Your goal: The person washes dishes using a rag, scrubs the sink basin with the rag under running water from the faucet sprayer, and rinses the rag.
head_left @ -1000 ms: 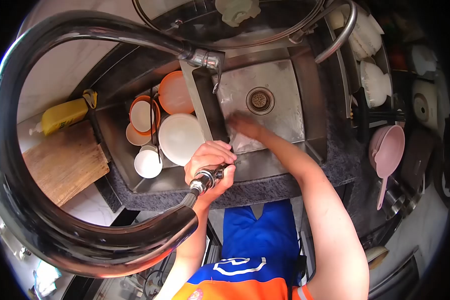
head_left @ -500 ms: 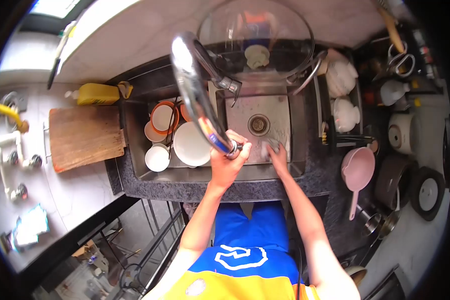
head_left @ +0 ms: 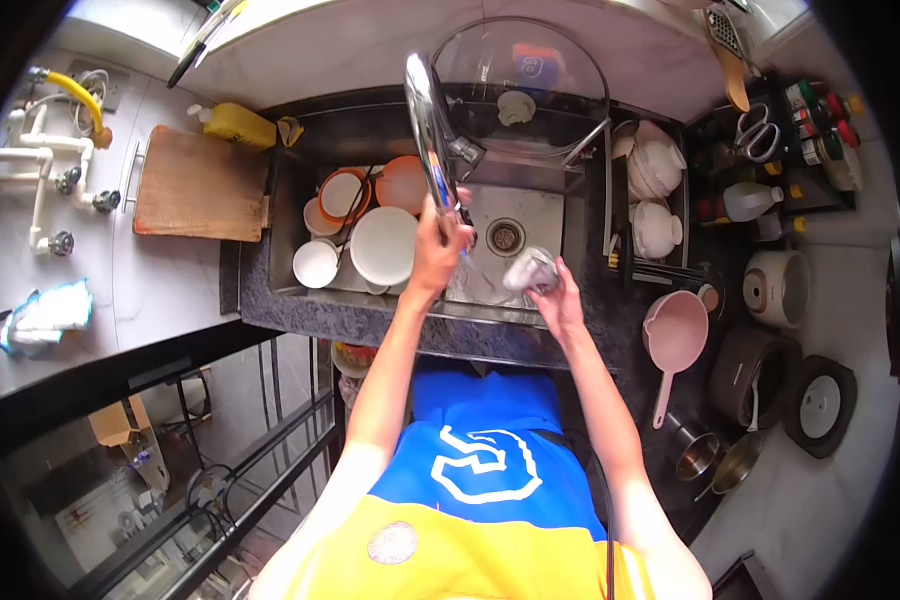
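Note:
My left hand (head_left: 440,250) is closed around the spout end of the tall chrome faucet (head_left: 425,120), above the divider side of the sink (head_left: 545,310). In my right hand (head_left: 562,300) is a crumpled whitish cloth (head_left: 530,268), raised over the right basin near the drain (head_left: 505,237). The fingers hold it from below and from the right. Left of my left hand, the other basin holds a large white bowl (head_left: 382,245), a smaller white bowl (head_left: 315,263) and orange-rimmed bowls (head_left: 402,184). Dark chopsticks (head_left: 347,220) lie among them.
A wooden cutting board (head_left: 200,185) and a yellow bottle (head_left: 238,127) are on the left counter. Behind the faucet leans a glass lid (head_left: 560,75). At right stand a rack of white bowls (head_left: 655,230), a pink ladle-like pan (head_left: 675,330) and scissors (head_left: 757,133).
The camera view has shifted. My right hand has lifted the cloth off the basin floor, toward the drain. My left hand still grips the faucet's spout, which has swung slightly.

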Available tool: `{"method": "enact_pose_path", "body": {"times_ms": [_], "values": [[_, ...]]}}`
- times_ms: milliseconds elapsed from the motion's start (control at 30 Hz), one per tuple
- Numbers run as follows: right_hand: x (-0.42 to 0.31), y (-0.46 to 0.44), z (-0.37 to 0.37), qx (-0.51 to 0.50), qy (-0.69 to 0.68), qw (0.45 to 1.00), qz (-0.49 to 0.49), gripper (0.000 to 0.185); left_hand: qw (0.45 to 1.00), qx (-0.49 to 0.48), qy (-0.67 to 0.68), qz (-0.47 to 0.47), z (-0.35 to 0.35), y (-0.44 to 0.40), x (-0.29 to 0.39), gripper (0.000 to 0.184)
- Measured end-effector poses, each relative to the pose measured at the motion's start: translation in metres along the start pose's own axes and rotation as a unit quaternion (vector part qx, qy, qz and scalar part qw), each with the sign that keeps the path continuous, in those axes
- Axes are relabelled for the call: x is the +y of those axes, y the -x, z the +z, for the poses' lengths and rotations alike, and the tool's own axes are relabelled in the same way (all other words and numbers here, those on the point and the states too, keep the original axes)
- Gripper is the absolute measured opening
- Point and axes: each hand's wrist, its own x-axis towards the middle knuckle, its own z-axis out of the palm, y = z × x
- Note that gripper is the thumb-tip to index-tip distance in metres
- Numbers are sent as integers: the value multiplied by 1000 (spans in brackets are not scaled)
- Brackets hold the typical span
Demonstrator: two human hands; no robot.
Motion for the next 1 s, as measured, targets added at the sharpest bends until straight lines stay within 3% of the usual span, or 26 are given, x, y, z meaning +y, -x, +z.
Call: {"method": "enact_pose_path", "body": {"times_ms": [33, 67, 100, 167, 200, 300, 333, 400, 533, 567, 633, 767, 900, 1000], "values": [[-1, 3, 15, 12, -25, 999, 18, 32, 998, 16, 50, -21, -7, 13, -14, 52], [9, -7, 6, 1, -12, 1000, 7, 33, 988, 141, 51, -31, -8, 22, -40, 62], [11, -5, 15, 16, -8, 1000, 1, 33, 983, 156, 15, -100, -20, 38, -62, 63], [14, -6, 28, -40, 64, 997, 10, 38, 959, 47, -134, -246, -24, 71, -89, 68], [19, -8, 31, -41, 65, 997, 21, 38, 946, 34, -80, -313, -11, 81, -85, 68], [27, -1, 42, -99, 198, 975, 8, 40, 955, 23, -64, -290, 18, 87, -86, 61], [27, 3, 53, -111, 272, 955, -50, 43, 955, 31, -61, -290, 21, 85, -85, 61], [28, 11, 66, -127, 349, 919, -131, 38, 927, 87, 224, -287, 24, 81, -77, 48], [39, 0, 51, -41, 463, 860, -210, 35, 947, 148, 129, -255, 17, 85, -95, 33], [41, 2, 51, -37, 465, 859, -211, 35, 946, 145, 132, -257, 12, 87, -96, 33], [42, 0, 53, -28, 419, 905, -63, 29, 951, 115, 122, -258, -2, 84, -101, 34], [44, -2, 52, -34, 402, 907, -123, 22, 945, 1, 110, -308, -26, 69, -88, 38], [51, -5, 61, -2, 389, 902, -188, 21, 874, -116, 307, -359, -52, 56, -96, 32], [65, -12, 66, 55, 247, 938, -237, 17, 842, -136, 330, -405, -65, 58, -118, 29]]}}
